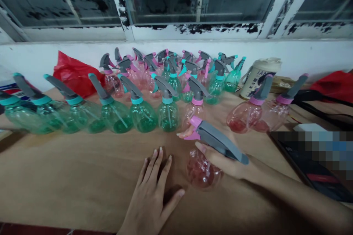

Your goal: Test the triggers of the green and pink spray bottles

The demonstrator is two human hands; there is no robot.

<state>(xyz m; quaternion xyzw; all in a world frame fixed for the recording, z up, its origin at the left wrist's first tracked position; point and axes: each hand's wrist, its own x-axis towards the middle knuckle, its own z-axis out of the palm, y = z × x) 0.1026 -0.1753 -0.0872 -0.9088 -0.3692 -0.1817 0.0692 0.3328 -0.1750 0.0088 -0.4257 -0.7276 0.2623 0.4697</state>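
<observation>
My right hand (226, 159) is wrapped round the neck of a pink spray bottle (204, 169), just under its grey and pink trigger head. The bottle stands on the brown tabletop (91, 180), its clear pink body facing me. My left hand (154, 187) lies flat on the table to the left of it, fingers spread and holding nothing. Behind my hands runs a row of green spray bottles (143, 117) with teal collars. At the end of that row is another pink spray bottle (194, 108), partly hidden by the one I hold.
Two pink bottles (244, 115) stand at the right. More pink and green bottles (140, 73) crowd the back by the wall. A red plastic bag (74, 75), a cream cup (259, 77), black straps (317, 104) and a dark flat device (311, 169) lie around.
</observation>
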